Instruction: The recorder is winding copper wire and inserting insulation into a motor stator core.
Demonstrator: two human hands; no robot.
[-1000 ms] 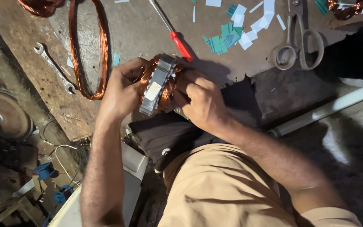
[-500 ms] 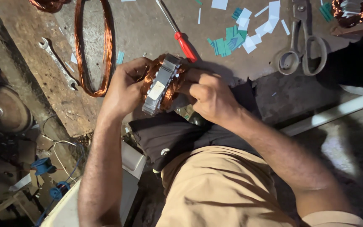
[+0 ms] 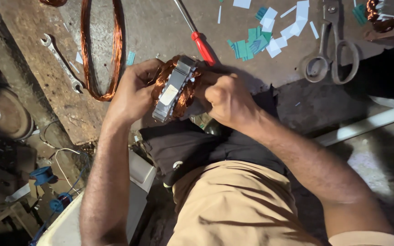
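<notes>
I hold a round grey metal motor stator [image 3: 175, 89] wound with copper wire, on edge over the front of a worn workbench [image 3: 160, 27]. My left hand [image 3: 133, 93] grips its left side, fingers curled over the copper windings. On the other side my right hand [image 3: 229, 98] is closed against the stator's face, its fingertips hidden behind the windings. A pale label sits on the stator's rim.
On the bench lie a loop of copper wire [image 3: 102, 50], a wrench [image 3: 62, 61], a red-handled screwdriver [image 3: 199, 38], scissors [image 3: 331, 50], green and white paper slips [image 3: 263, 32] and another wound stator [image 3: 391, 11]. Blue wire spools [image 3: 42, 175] sit low at the left.
The stator and both hands keep the same grip; the view has shifted slightly, and my right hand has closed tighter against the stator's side.
</notes>
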